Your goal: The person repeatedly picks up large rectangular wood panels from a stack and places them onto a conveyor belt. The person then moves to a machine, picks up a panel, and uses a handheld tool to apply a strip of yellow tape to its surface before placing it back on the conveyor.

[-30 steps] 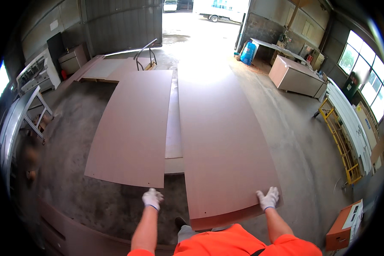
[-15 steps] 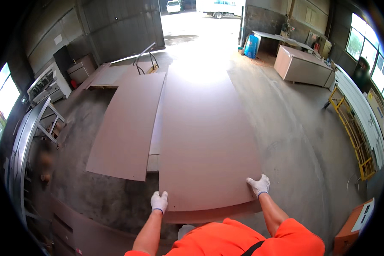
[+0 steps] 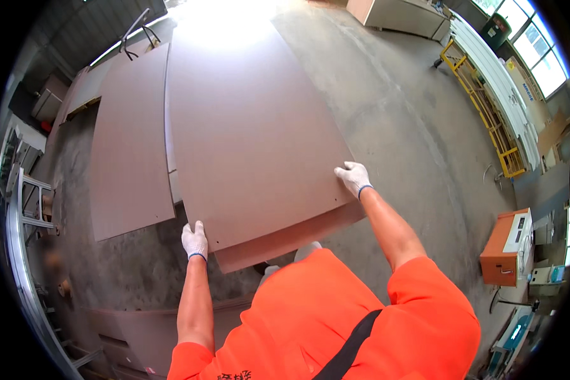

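A large flat brown panel (image 3: 253, 133) stretches away in front of me. My left hand (image 3: 194, 240), in a white glove with a blue cuff, is closed on its near left corner. My right hand (image 3: 354, 178), gloved alike, grips the right edge close to the near right corner, thumb on top. Both hands' undersides are hidden. Beneath the near edge, a second brown board (image 3: 285, 239) sticks out toward me. To the left lies another long brown panel (image 3: 130, 152), apart from my left hand.
At right stands a yellow-framed rack (image 3: 487, 114) carrying long white boards. An orange box (image 3: 505, 248) sits on the right floor. A metal frame (image 3: 20, 253) runs along the left, and more brown boards (image 3: 164, 339) lie at lower left. A bent metal handle (image 3: 133, 35) rises at far left.
My view has swung to the right and down. More of the lower board shows under the panel's near edge. Both hands keep their hold on the panel.
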Action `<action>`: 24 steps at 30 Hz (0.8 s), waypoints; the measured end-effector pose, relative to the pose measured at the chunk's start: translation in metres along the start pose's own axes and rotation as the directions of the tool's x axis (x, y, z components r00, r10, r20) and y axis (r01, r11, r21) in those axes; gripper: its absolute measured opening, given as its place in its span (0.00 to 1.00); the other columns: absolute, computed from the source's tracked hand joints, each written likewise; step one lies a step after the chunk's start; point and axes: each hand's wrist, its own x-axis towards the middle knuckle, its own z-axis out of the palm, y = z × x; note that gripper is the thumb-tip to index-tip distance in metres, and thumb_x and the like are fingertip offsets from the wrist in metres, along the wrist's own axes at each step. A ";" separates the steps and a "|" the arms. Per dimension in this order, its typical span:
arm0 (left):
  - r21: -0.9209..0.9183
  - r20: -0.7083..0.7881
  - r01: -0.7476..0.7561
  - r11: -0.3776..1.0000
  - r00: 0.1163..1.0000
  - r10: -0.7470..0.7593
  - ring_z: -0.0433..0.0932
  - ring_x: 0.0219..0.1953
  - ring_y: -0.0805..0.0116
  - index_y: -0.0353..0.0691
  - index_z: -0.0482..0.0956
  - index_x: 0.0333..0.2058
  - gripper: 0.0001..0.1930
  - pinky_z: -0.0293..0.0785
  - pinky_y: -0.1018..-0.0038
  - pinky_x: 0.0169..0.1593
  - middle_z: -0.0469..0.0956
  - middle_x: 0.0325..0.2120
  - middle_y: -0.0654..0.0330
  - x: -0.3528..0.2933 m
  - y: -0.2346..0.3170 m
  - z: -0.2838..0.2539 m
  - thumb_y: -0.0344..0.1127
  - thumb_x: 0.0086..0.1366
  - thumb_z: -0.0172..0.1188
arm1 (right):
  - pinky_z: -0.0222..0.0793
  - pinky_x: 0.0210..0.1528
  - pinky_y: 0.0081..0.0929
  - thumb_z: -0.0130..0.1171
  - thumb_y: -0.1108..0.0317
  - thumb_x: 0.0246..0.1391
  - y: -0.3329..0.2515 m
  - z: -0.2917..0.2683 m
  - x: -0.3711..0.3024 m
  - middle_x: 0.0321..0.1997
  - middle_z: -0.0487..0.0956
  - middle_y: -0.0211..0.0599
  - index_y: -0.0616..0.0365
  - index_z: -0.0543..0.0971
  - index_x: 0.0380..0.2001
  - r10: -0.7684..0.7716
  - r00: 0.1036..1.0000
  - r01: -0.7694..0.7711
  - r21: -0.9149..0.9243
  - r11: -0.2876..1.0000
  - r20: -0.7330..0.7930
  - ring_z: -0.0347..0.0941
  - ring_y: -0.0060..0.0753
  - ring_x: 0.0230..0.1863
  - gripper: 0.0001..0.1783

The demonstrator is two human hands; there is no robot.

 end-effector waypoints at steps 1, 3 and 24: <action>0.011 -0.109 -0.007 1.000 0.994 0.008 0.85 0.41 0.50 0.25 0.81 0.46 0.23 0.77 0.59 0.49 0.86 0.40 0.43 0.008 -0.029 -0.003 0.47 0.72 0.60 | 0.70 0.65 0.38 0.70 0.47 0.49 -0.035 0.003 0.004 0.58 0.81 0.61 0.72 0.80 0.54 -0.048 0.997 0.053 -0.093 0.994 0.061 0.77 0.50 0.61 0.40; 0.084 -0.093 0.118 0.989 0.990 -0.110 0.82 0.37 0.48 0.23 0.82 0.41 0.34 0.76 0.57 0.47 0.85 0.36 0.40 0.018 -0.050 -0.010 0.59 0.71 0.58 | 0.70 0.65 0.40 0.71 0.46 0.46 -0.075 -0.003 -0.022 0.56 0.81 0.60 0.72 0.80 0.53 -0.024 0.994 0.044 -0.193 0.980 0.103 0.78 0.53 0.60 0.41; 0.241 -0.147 0.292 0.926 0.954 -0.262 0.77 0.27 0.38 0.26 0.77 0.23 0.39 0.71 0.50 0.36 0.76 0.21 0.35 -0.199 -0.158 -0.151 0.66 0.68 0.57 | 0.76 0.53 0.37 0.71 0.54 0.59 0.025 0.034 -0.254 0.48 0.84 0.47 0.71 0.80 0.50 0.357 0.883 -0.428 0.210 0.879 0.305 0.80 0.37 0.48 0.30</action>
